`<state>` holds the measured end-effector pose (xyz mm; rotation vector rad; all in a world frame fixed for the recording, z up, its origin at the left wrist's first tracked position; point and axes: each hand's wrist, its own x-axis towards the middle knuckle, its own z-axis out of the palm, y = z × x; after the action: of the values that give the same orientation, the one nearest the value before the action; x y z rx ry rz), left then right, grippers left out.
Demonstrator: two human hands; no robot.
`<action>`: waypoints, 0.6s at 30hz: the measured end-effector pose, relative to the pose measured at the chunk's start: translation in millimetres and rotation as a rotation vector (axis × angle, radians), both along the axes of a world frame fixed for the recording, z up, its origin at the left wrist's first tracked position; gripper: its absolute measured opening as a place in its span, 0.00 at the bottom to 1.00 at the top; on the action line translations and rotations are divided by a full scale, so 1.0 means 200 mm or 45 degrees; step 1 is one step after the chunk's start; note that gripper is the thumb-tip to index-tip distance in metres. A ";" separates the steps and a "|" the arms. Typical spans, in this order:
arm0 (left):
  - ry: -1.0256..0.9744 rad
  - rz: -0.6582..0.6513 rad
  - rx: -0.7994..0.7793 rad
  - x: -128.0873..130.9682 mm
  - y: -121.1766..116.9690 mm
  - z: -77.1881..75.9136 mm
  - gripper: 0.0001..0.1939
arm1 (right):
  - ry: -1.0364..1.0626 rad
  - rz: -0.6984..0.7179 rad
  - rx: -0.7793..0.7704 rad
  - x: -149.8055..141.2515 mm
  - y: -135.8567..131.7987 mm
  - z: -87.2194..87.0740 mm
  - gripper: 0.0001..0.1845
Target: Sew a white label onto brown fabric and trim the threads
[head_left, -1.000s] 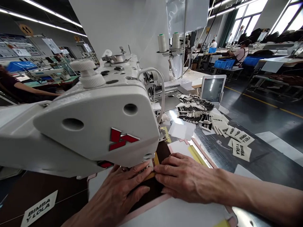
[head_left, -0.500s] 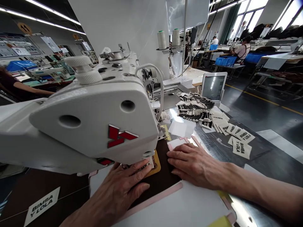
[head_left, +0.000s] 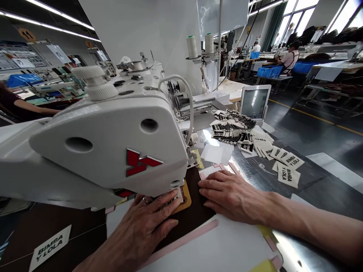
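Under the head of a white sewing machine [head_left: 107, 139], my left hand [head_left: 147, 223] lies flat with its fingers extended. Its fingertips press on a light label [head_left: 179, 196] with dark letters, partly hidden by the fingers. Around that label shows a yellow frame [head_left: 186, 202] on dark brown material [head_left: 195, 192]. My right hand [head_left: 229, 192] rests flat, fingers stretched, on the brown material's right edge and the white template [head_left: 227, 241] with pink strips. The needle area is hidden behind the machine head. A loose label [head_left: 51, 247] reading "BIMBA Y LOLA" lies on brown material at lower left.
Fanned piles of labels [head_left: 232, 126] and loose labels [head_left: 287, 175] lie on the dark table at right. A control screen [head_left: 255, 102] stands behind them. Thread cones [head_left: 192, 47] sit on a stand. Co-workers sit at far left and at the back right.
The whole view has shifted very slightly. Both hands stay in nearly the same places on the material and template.
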<state>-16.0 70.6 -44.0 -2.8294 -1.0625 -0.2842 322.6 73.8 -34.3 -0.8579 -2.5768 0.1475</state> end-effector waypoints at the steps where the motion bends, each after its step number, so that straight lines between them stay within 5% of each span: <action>1: -0.011 0.010 -0.001 0.00 0.00 0.00 0.23 | -0.004 0.000 0.005 0.00 0.00 0.00 0.16; 18: -0.102 -0.110 0.021 0.01 0.11 0.00 0.32 | 0.040 -0.052 -0.033 0.02 0.04 -0.02 0.18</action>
<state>-14.4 93.3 -44.1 -2.8760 -0.9480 -0.4158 326.2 82.1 -38.6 -0.9101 -2.5311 0.1814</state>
